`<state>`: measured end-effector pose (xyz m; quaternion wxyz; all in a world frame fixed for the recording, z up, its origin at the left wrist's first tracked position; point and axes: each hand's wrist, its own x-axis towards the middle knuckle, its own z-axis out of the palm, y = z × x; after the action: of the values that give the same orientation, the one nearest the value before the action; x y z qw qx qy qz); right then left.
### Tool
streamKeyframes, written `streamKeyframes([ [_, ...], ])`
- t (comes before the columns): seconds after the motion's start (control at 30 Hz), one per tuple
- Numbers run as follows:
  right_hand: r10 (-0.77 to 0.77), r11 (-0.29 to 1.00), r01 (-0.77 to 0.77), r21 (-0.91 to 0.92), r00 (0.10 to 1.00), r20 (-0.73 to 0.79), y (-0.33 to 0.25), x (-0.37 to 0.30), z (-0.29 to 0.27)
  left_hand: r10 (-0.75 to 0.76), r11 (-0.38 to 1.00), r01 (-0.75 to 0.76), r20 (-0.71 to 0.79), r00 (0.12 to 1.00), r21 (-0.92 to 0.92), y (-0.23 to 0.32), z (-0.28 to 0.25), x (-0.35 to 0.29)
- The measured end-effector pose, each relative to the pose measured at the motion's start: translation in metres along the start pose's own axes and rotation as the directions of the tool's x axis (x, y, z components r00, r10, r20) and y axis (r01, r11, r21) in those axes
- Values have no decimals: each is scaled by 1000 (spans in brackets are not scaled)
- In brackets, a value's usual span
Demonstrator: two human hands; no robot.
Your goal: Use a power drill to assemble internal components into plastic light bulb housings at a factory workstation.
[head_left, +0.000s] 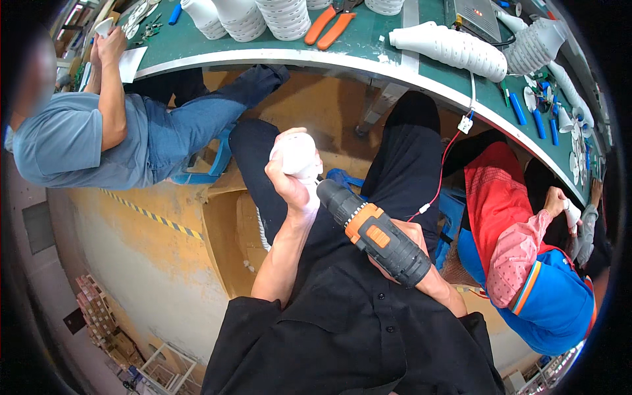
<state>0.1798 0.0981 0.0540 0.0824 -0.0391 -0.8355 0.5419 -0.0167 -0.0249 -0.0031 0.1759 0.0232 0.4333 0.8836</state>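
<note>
My left hand (288, 185) is wrapped round a white rounded plastic housing (299, 154), raised above my lap. My right hand (413, 236) grips a black and orange cordless drill (374, 232), whose body covers much of the hand. The drill's nose points up and left at the lower side of the housing, close to my left fingers. A short thin bit shows at the chuck; whether its tip touches the housing I cannot tell.
Stacks of white slotted cups (283, 18), orange-handled pliers (331, 25) and a long nested row of white cups (451, 49) lie on the green bench (368, 56). A red cable (442, 164) hangs at right. Co-workers sit on both sides. A cardboard box (224, 240) stands below left.
</note>
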Motion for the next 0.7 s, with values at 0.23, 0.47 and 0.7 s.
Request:
streamKeyframes([
  [0.23, 5, 1000, -5, 29, 1000, 2, -2, 2, 0, 10, 1000, -10, -12, 1000, -20, 2, 4, -1],
  [0.47, -9, 1000, 9, 14, 1000, -1, 0, 3, 1, 17, 1000, -17, -13, 1000, -2, 2, 5, -2],
  [0.7, 2, 1000, -1, 31, 1000, -26, -4, 6, 1, 8, 1000, -8, 0, 1000, 3, 4, 5, -1],
])
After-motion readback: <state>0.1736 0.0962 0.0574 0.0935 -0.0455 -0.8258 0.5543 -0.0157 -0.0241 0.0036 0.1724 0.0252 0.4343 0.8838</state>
